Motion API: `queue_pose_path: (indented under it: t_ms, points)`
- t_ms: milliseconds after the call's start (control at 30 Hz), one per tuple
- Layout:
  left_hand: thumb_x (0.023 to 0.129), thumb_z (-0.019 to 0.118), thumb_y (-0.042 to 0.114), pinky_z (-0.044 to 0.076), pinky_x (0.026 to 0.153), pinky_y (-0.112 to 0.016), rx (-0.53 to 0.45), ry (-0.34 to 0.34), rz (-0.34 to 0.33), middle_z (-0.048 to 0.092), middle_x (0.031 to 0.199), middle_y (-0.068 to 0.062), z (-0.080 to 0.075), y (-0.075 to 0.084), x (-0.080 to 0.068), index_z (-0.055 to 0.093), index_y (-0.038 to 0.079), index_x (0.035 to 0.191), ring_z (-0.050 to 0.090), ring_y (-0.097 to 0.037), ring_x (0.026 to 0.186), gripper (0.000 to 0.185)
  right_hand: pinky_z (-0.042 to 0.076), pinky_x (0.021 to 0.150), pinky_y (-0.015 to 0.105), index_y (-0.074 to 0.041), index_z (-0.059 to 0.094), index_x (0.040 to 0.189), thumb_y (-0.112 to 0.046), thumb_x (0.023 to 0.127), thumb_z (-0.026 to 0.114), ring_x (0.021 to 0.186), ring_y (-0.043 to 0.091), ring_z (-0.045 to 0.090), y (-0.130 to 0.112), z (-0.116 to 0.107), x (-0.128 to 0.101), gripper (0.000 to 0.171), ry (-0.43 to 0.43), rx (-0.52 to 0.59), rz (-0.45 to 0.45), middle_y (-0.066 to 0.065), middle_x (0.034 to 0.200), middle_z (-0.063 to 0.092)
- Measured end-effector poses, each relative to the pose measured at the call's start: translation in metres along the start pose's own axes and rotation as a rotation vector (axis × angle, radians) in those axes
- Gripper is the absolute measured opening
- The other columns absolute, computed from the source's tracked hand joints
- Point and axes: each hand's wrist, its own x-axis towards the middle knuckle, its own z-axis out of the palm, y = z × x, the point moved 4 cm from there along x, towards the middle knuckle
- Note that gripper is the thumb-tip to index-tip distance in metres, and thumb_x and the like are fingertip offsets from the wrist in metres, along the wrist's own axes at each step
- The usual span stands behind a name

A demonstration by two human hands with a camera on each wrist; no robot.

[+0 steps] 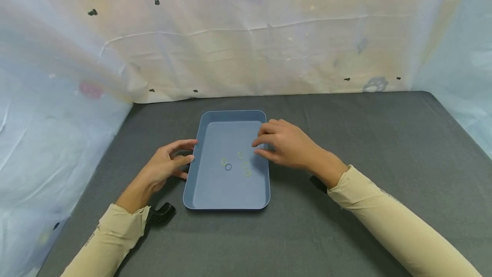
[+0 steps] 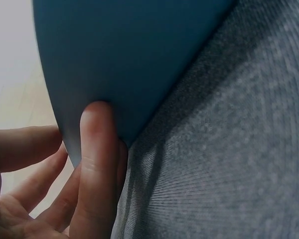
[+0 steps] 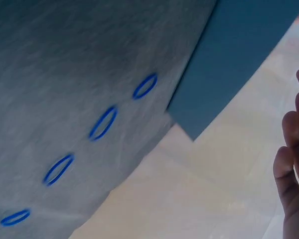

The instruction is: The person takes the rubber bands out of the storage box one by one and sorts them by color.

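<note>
A blue rectangular tray [image 1: 230, 200] lies on the grey cloth, with several thin yellow rubber bands [image 1: 248, 173] and a dark blue rubber band [image 1: 228, 167] on its floor. My left hand [image 1: 163, 163] rests against the tray's left side, fingertips at the outer wall; a close look at this contact comes from the left wrist view, where a fingertip [image 2: 97, 117] presses on the wall [image 2: 114, 55]. Over the tray's right edge hovers my right hand [image 1: 286, 144], thumb and index finger apart and nothing visible between them. Its fingers [image 3: 291, 132] show at the right wrist view's edge.
In the right wrist view several blue loops [image 3: 103, 123] lie in a row on the grey cloth [image 3: 65, 89] beside the tray's wall. The grey-covered table [image 1: 365, 140] stretches around the tray. A pale patterned curtain [image 1: 246, 54] hangs behind it.
</note>
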Motion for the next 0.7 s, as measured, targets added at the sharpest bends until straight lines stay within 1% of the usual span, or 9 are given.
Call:
queue_pose_path:
  t_ms: [100,233,400,567,700]
  points:
    - [0.099,0.063,0.017,0.061,0.071,-0.04,-0.001,0.002,-0.005,0.039,0.15,-0.021,0.001,0.0,0.0,0.044,0.011,0.149,0.056,-0.031,0.12,0.055,0.049,0.081,0.033,-0.015,0.079,0.097,-0.023,0.088,0.077,0.086,0.016,0.057,-0.003,0.005,0.007,0.012,-0.017,0.03,-0.019,-0.001,0.095,0.064]
    - [0.099,0.063,0.016,0.061,0.07,-0.039,0.0,0.005,-0.007,0.039,0.149,-0.021,0.001,0.0,0.0,0.044,0.011,0.149,0.058,-0.028,0.117,0.054,0.049,0.084,0.033,-0.017,0.079,0.099,-0.025,0.089,0.077,0.089,0.014,0.057,-0.005,0.013,0.014,0.013,-0.062,0.079,-0.011,-0.003,0.096,0.064]
    - [0.098,0.064,0.015,0.061,0.07,-0.039,-0.005,0.004,-0.002,0.039,0.149,-0.022,0.001,0.0,0.001,0.044,0.01,0.149,0.06,-0.021,0.112,0.055,0.049,0.082,0.03,-0.018,0.079,0.101,-0.026,0.089,0.077,0.088,0.013,0.055,-0.005,0.021,0.022,0.015,-0.111,0.119,0.007,-0.004,0.095,0.064]
    - [0.098,0.064,0.014,0.062,0.069,-0.039,-0.009,0.005,-0.003,0.039,0.148,-0.022,0.001,-0.001,0.0,0.044,0.01,0.149,0.06,-0.017,0.109,0.055,0.05,0.085,0.031,-0.018,0.079,0.102,-0.026,0.088,0.077,0.091,0.013,0.056,-0.008,0.028,0.029,0.016,-0.165,0.149,0.012,-0.003,0.097,0.065]
    - [0.098,0.064,0.015,0.062,0.07,-0.039,-0.013,0.005,-0.002,0.039,0.148,-0.022,0.0,-0.001,0.0,0.044,0.009,0.149,0.061,-0.016,0.109,0.055,0.05,0.087,0.031,-0.02,0.079,0.102,-0.028,0.088,0.078,0.092,0.013,0.057,-0.011,0.036,0.036,0.016,-0.221,0.149,0.004,-0.004,0.097,0.064]
